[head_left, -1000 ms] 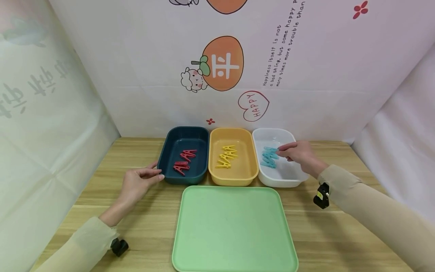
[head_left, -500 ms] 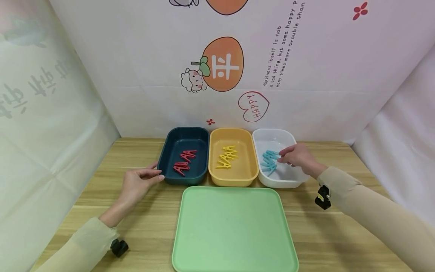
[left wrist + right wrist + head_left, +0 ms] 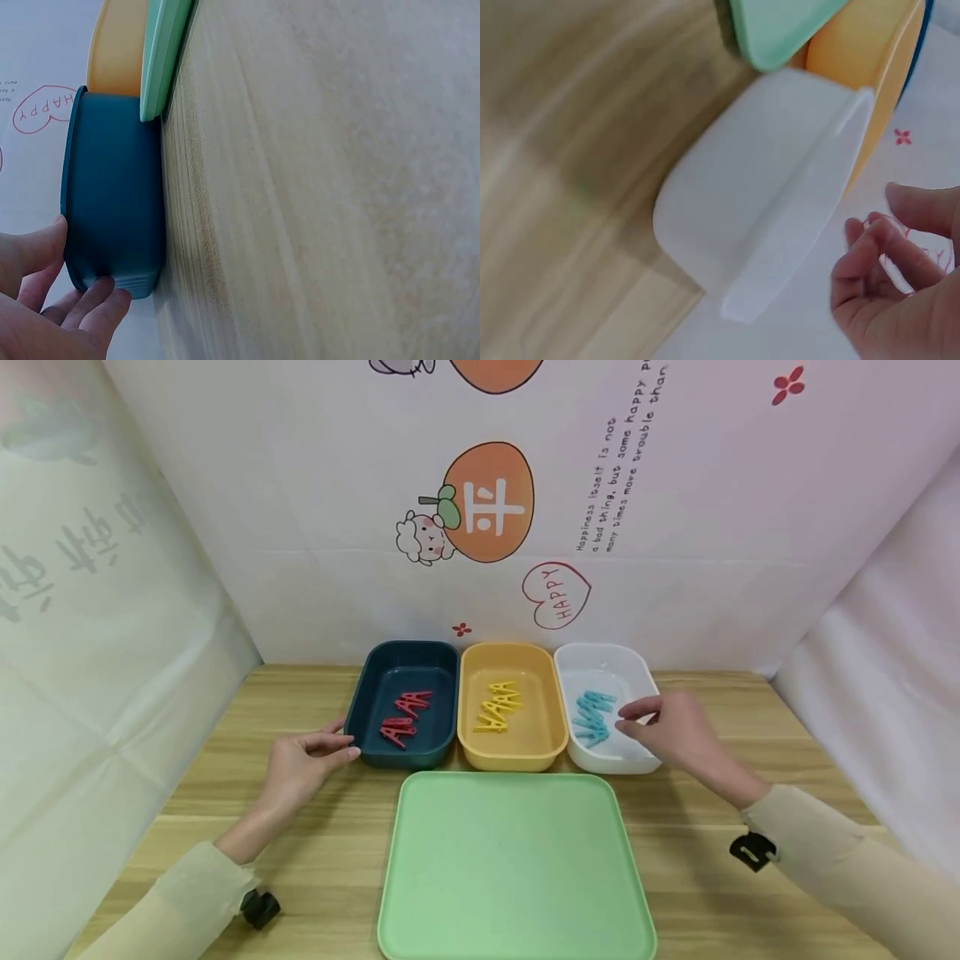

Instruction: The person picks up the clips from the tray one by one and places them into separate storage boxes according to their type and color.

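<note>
My left hand (image 3: 303, 768) holds the front left corner of a dark blue plastic bin (image 3: 408, 758). In the left wrist view its thumb (image 3: 41, 244) lies at the rim while the fingers bend against the outer wall. Several red clothespins (image 3: 397, 727) lie inside that bin. My right hand (image 3: 678, 731) hovers over the right side of a white bin (image 3: 622, 762), thumb and fingers apart with nothing between them, as the right wrist view shows. Several light blue clothespins (image 3: 592, 718) sit in a zigzag row within the white bin, just left of its fingertips.
A yellow bin (image 3: 517, 760) with several yellow clothespins (image 3: 498, 706) stands between the other two. In front of the bins a light green tray (image 3: 517, 868) lies on the wooden table (image 3: 322, 860). A printed white cloth (image 3: 322, 593) hangs behind.
My right hand has drawn back from the light blue clothespins toward the right, its fingers loosening. The front light blue clothespins have shifted within the row. My left hand stays at the dark blue bin.
</note>
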`<action>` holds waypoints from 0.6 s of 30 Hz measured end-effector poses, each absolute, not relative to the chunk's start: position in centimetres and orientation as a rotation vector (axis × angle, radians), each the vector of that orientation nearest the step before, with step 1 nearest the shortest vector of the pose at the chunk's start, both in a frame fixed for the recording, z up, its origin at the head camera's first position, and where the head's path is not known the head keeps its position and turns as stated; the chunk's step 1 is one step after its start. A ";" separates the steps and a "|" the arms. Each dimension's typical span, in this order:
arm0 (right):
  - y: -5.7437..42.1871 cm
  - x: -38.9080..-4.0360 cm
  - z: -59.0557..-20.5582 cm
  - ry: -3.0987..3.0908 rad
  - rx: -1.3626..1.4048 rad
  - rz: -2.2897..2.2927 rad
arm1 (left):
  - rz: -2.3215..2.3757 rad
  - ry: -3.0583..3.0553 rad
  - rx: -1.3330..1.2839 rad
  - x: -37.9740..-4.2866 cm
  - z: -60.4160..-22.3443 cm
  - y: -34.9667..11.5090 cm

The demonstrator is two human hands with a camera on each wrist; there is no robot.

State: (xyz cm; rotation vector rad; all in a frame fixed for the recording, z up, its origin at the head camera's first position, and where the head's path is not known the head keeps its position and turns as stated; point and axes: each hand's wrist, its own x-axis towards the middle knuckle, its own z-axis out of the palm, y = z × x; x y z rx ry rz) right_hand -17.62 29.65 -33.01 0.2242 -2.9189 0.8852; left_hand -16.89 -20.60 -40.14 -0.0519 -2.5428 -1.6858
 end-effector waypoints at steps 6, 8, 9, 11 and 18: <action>28.4 -14.3 -34.1 -2.844 0.292 0.966 | -1.645 -2.593 -0.041 -16.7 -40.1 -20.9; 28.0 -13.2 -34.3 -2.830 0.298 0.982 | -1.647 -2.591 -0.044 -16.6 -39.8 -21.1; 27.8 -12.7 -34.3 -2.817 0.307 0.989 | -1.645 -2.587 -0.047 -16.6 -39.7 -21.1; 27.7 -11.8 -34.3 -2.804 0.322 1.006 | -1.631 -2.572 -0.061 -16.6 -39.4 -21.1; 28.0 -10.1 -34.4 -2.783 0.440 1.017 | -1.396 -2.492 -0.146 -16.4 -37.3 -20.8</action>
